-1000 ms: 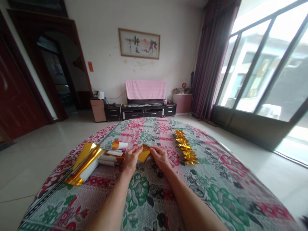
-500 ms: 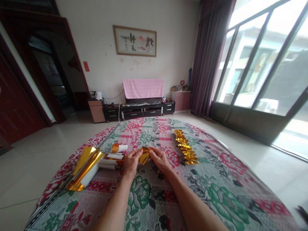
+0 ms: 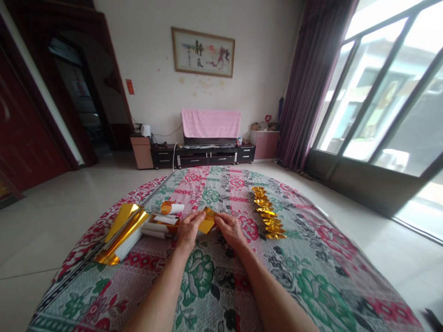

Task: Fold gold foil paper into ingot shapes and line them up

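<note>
A small sheet of gold foil paper (image 3: 208,223) is pinched between both my hands above the flowered cloth (image 3: 221,276). My left hand (image 3: 188,229) grips its left edge with curled fingers. My right hand (image 3: 230,230) holds its right edge the same way. A row of several folded gold paper pieces (image 3: 267,213) lies just right of my right hand. Left of my left hand lie rolled gold and white papers (image 3: 165,222), and farther left a stack of gold foil sheets (image 3: 122,233).
The flowered cloth covers a round table that fills the lower view. Pale tiled floor (image 3: 51,221) surrounds it. A low dark TV stand with a pink towel (image 3: 211,123) stands at the far wall. Large glass doors (image 3: 387,115) and a purple curtain are on the right.
My hands have shifted slightly on the gold paper, folding it between them. The view has swung a little. The other papers have not moved.
</note>
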### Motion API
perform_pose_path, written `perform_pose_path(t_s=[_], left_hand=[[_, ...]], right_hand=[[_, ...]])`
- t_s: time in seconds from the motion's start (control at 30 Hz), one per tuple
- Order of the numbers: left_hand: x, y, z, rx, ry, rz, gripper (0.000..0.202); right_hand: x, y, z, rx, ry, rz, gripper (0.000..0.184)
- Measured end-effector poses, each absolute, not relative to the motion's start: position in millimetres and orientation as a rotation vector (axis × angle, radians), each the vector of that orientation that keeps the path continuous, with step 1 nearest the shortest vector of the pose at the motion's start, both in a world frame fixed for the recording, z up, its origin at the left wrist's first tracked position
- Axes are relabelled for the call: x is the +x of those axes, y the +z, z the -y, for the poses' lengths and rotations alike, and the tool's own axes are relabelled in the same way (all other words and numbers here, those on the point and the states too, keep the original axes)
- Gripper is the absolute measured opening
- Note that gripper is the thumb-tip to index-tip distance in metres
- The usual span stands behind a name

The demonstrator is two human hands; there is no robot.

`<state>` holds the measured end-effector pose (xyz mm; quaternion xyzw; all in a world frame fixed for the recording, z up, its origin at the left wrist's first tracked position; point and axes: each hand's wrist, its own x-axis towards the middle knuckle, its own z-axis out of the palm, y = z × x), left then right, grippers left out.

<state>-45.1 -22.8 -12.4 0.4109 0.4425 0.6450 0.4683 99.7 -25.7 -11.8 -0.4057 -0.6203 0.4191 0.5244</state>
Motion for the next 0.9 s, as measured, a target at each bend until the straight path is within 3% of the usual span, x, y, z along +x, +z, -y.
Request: perform_pose_path(t_s=[0.9], left_hand=[[-46.0,-10.0,21.7,0.911,1.634,-1.063,0.032]], right_hand=[[96.7,-8.0,31.7,-0.966,0.968,1.66,0.024]])
